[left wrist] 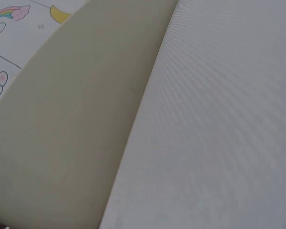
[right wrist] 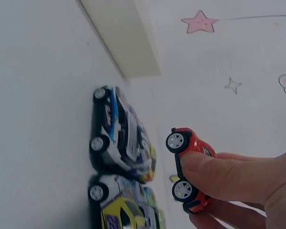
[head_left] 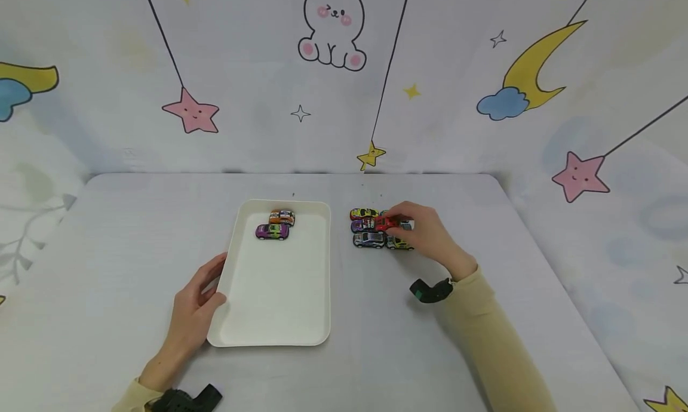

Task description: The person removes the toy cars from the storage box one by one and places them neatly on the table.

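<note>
My right hand [head_left: 424, 230] pinches a red toy car [right wrist: 199, 143] between thumb and fingers, above the group of toy cars. In the right wrist view the held car's silver wheels face the camera. Below it stand a black and silver toy car [head_left: 369, 239] and a yellow-green one [head_left: 399, 243]; a yellow car [head_left: 364, 214] and a purple one [head_left: 362, 225] sit behind. My left hand [head_left: 192, 310] grips the left edge of a white tray [head_left: 274, 304], thumb over the rim. Inside the tray lie an orange-white car [head_left: 282, 217] and a purple-green car [head_left: 272, 231].
A white cloth [head_left: 376, 352] covers the table. Behind it rises a patterned backdrop [head_left: 258, 71] with stars, a moon and a rabbit. The tray's outer wall [left wrist: 81, 114] fills much of the left wrist view. The toy cars stand right of the tray.
</note>
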Tool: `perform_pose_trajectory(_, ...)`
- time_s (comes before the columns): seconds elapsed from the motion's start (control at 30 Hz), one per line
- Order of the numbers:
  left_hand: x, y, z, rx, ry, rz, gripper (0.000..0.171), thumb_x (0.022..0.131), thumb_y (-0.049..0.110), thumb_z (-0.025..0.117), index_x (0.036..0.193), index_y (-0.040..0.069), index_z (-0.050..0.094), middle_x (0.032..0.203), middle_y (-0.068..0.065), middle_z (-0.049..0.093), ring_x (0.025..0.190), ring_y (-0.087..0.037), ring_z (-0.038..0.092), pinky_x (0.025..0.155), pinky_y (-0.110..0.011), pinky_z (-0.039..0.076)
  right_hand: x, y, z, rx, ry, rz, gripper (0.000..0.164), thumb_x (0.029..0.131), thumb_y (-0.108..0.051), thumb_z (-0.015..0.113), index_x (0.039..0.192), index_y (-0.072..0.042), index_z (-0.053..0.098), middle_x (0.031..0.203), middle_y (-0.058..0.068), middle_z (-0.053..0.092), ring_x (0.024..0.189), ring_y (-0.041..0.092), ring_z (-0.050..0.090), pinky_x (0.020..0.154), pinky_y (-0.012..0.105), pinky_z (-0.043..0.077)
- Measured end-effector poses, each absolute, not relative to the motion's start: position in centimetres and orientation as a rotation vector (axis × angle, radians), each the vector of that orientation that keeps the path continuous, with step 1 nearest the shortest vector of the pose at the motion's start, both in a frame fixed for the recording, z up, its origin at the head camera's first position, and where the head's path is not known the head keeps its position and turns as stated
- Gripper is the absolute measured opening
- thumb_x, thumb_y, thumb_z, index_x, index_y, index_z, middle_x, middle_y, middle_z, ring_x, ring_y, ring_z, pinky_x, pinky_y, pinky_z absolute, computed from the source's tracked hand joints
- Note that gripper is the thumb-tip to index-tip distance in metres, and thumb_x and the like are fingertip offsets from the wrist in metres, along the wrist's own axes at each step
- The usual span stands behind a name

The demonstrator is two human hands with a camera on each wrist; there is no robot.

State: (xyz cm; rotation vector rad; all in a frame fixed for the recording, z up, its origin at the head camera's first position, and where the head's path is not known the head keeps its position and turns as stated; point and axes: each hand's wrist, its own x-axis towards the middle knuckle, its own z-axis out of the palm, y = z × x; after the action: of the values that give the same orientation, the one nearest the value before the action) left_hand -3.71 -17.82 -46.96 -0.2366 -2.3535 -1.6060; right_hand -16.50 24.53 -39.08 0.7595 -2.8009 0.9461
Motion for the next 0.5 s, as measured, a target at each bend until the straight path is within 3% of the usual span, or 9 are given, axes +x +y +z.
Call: perform_pose_trajectory(0.5, -3.7, -17.7, -46.9, -0.238, -2.346, -1.6, 0.074, 0.079, -0.021, 0.048, 0.147, 0.008, 0.049, 0.141, -0.019, 0.055, 0.125, 0.005, 0.053, 0.093, -0.007, 0.045, -18.6, 30.3, -40.6, 0.426, -2.814, 0.975, 0.031, 0.086, -0.001, 0.074, 0.117, -0.001, 0.069, 0.116, 0.019, 0.07, 0.112, 0.039, 0.065, 0.096, 0.054, 0.051)
